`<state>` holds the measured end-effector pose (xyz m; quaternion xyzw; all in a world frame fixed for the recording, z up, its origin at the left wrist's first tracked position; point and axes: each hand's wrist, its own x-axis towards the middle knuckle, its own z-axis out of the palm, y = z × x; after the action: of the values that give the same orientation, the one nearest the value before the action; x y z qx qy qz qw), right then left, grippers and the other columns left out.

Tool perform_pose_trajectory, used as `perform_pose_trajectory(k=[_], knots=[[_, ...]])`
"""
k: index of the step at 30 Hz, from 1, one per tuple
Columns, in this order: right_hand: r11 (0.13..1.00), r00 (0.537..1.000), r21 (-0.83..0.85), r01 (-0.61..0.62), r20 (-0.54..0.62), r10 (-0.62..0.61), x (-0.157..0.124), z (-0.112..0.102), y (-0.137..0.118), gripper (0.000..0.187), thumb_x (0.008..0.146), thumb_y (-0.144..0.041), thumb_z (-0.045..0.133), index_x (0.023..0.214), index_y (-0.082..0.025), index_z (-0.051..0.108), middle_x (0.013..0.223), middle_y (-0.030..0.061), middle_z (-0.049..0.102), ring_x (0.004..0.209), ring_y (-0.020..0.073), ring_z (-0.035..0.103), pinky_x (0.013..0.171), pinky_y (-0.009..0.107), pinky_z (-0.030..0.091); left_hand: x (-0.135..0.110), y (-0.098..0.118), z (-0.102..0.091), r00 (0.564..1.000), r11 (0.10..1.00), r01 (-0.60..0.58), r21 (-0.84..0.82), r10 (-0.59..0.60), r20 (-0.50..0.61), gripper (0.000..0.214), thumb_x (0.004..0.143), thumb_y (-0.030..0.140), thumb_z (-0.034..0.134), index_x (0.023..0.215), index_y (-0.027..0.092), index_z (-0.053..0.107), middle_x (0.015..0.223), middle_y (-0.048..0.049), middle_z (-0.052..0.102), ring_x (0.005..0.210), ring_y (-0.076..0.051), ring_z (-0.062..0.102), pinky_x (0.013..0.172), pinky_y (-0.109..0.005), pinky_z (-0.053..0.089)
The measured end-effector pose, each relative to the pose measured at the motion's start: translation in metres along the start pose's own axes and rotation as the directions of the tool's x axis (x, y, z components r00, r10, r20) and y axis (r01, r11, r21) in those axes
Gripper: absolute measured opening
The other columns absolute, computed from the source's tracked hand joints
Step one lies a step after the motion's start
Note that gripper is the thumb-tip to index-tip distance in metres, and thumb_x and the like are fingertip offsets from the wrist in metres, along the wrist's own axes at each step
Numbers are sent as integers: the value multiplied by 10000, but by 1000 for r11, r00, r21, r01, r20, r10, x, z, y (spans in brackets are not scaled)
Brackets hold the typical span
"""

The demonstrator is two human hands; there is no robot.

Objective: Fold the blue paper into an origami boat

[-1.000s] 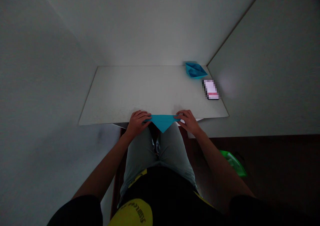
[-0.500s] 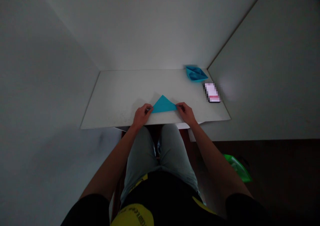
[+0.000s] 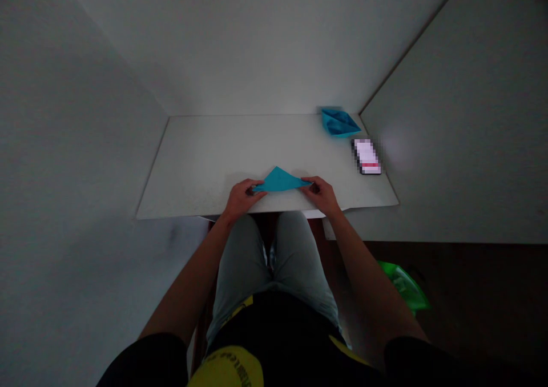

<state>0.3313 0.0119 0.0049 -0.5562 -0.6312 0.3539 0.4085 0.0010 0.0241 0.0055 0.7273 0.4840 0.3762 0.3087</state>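
A folded piece of blue paper (image 3: 280,180) spans the gap between my hands near the front of the white table (image 3: 205,153). It has a pointed peak at the far side and narrow tips at left and right. My left hand (image 3: 245,196) pinches the left tip between thumb and fingers. At the other end, my right hand (image 3: 320,193) grips the right tip, with the fingers curled. A second folded blue paper shape, a paper boat (image 3: 340,123), rests at the back right corner.
A phone (image 3: 367,157) with a lit, blurred screen lies by the table's right edge. Walls (image 3: 257,44) enclose the table at the back and sides. A green bag-like item (image 3: 405,287) is on the dark floor at the lower right.
Both hands have shifted their hold on the blue paper, which now looks flatter and wider, with more of its tips showing. The view has moved slightly.
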Motion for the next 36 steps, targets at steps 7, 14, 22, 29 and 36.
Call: perform_pose_trajectory(k=[7, 14, 22, 29, 36], knots=[[1000, 1000, 13, -12, -15, 12, -2, 0, -3, 523, 857, -632, 848, 1201, -239, 845, 737, -1, 620, 629, 166, 510, 634, 341, 483, -1, 2, -3, 999, 996, 30, -89, -32, -19, 404, 928, 441, 812, 1266, 222, 825, 1026, -55, 795, 747, -148, 656, 752, -300, 587], [1000, 1000, -20, -17, -3, 17, -2, 1, -3, 495, 881, -655, 803, 1130, -231, 859, 711, 9, 651, 614, 171, 519, 638, 349, 483, 1, -1, -4, 997, 990, 78, -119, -76, 24, 441, 925, 366, 752, 1337, 214, 795, 1180, -78, 807, 880, -167, 718, 859, -318, 613], [999, 999, -47, 17, 45, -15, -3, 2, -4, 501, 872, -679, 812, 1122, -245, 847, 731, 11, 665, 612, 175, 544, 628, 342, 466, 3, 1, -4, 992, 986, 122, -110, -120, 24, 478, 909, 442, 807, 1333, 222, 804, 1124, -69, 804, 822, -162, 689, 830, -321, 612], [997, 999, -72, 14, 31, -11, -2, 3, -5, 474, 898, -685, 776, 1012, -231, 851, 717, 14, 685, 609, 169, 548, 635, 338, 457, 3, 0, -5, 989, 982, 148, -114, -147, 23, 505, 900, 476, 809, 1330, 210, 809, 1032, -58, 810, 799, -167, 675, 814, -327, 604], [996, 1000, -84, -6, -5, 6, -1, 3, -8, 490, 913, -711, 743, 964, -231, 830, 677, 15, 678, 603, 175, 550, 632, 339, 474, 3, 0, -9, 982, 967, 188, -170, -180, 61, 530, 903, 488, 809, 1367, 232, 794, 1251, -88, 837, 969, -220, 770, 949, -388, 631]])
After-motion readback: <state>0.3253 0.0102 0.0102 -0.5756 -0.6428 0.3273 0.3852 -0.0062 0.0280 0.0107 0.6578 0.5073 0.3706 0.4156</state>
